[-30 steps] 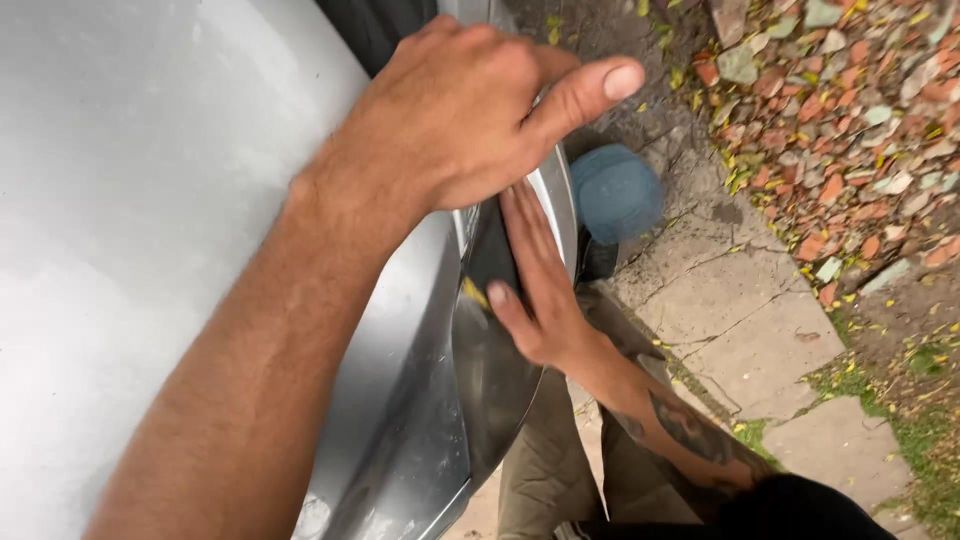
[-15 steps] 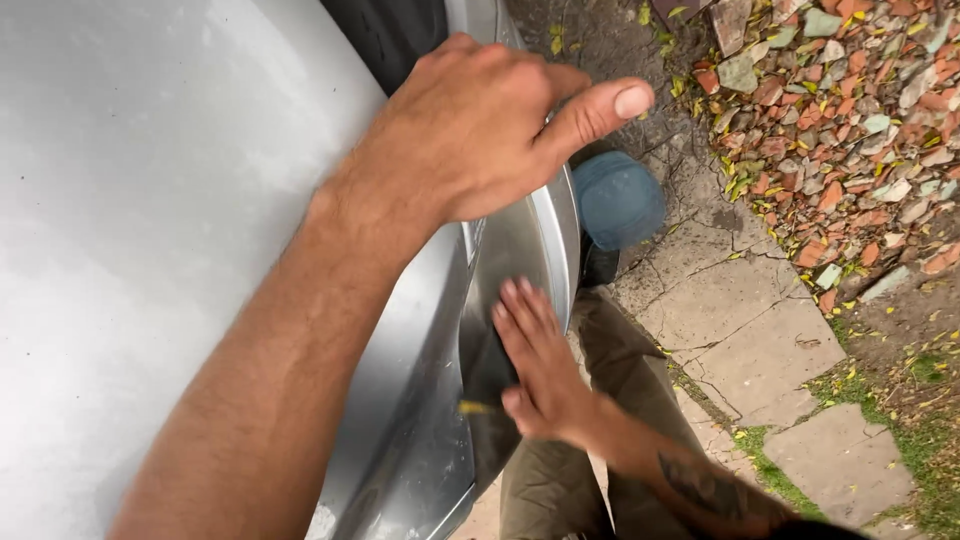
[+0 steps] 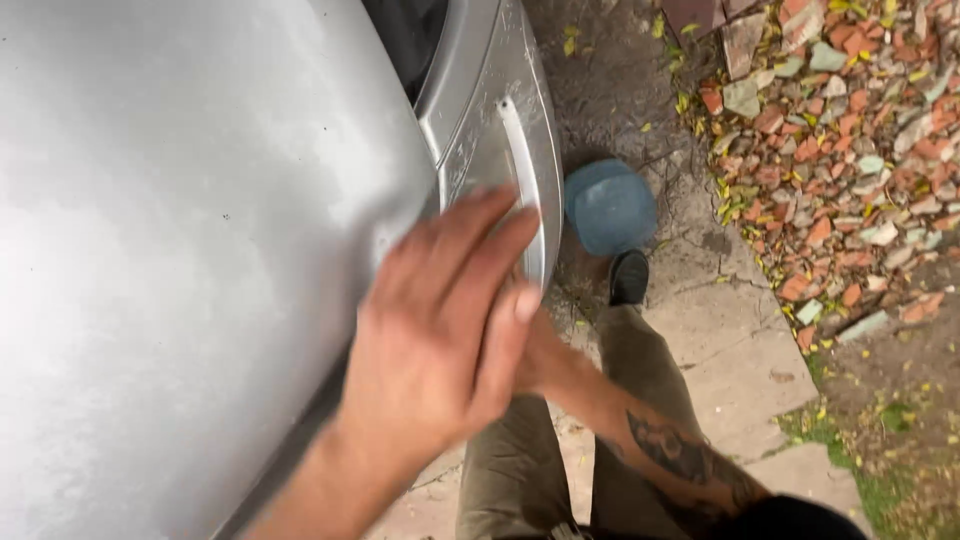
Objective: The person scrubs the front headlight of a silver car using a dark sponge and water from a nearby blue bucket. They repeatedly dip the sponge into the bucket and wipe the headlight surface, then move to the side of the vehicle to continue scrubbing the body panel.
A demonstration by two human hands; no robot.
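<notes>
My left hand (image 3: 440, 330) lies open and flat, fingers together, over the edge of the silver car panel (image 3: 180, 230). My right hand (image 3: 535, 355) is mostly hidden behind it; I cannot tell its grip. A blue disc (image 3: 610, 207) lies on the dirt, just past the bumper edge (image 3: 525, 170).

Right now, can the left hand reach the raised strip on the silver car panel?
Probably yes. The left hand lies flat on the silver car panel, its fingertips just beside the raised strip, and nothing lies between them.
</notes>
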